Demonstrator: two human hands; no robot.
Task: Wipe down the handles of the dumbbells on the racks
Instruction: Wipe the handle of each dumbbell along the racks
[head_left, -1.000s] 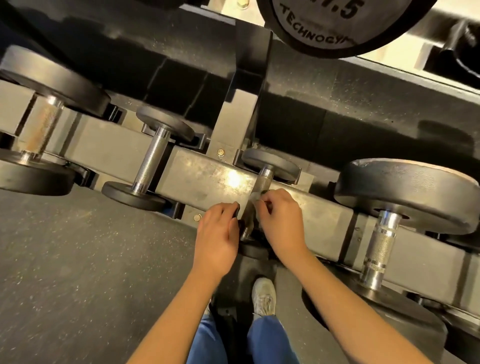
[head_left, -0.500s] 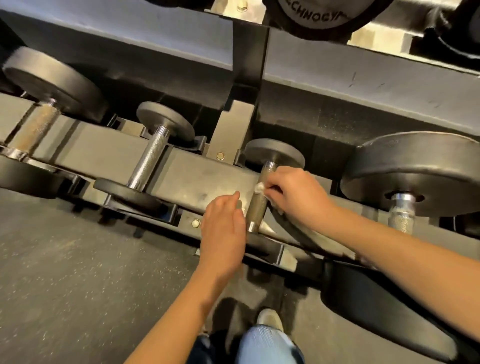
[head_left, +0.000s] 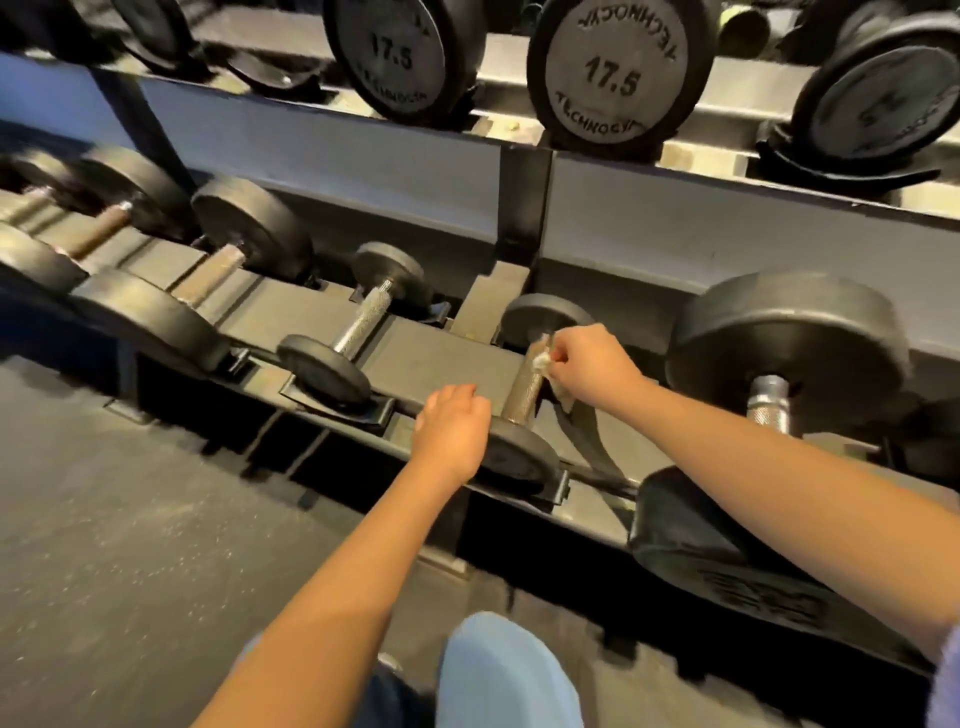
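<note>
Left hand (head_left: 452, 428) has dropped off the side of the handle since half a second back and now sits low by the near head (head_left: 519, 460). The view has also tipped up, so the top shelf shows.

Biggest thing is the rack (head_left: 431, 358), two tiers. A fat dumbbell (head_left: 789, 343) sits on the lower tier just right of the small dumbbell being cleaned. That one lies in its cradle with its handle (head_left: 522, 389) pointing away from the person.

Right hand (head_left: 592, 366) is up at the far end of the handle, fingertips pinching a scrunched white wipe (head_left: 543, 357) against the metal. Left fingers are curled under, and I can't tell if they're gripping anything.

What could go wrong, I reckon: the wipe only covers the top bit, so the lower stretch and the underside get skipped unless it's dragged down and around. Push sideways too hard and that light dumbbell could roll in its cradle, since the left hand isn't clearly steadying it.

Counts:
- Lower tier: five dumbbells I can make out, with the far left too blurry to be sure.
- Upper tier: two heads marked 17.5 plus one more on the right, others cut off.
- One wipe, two hands.
</note>
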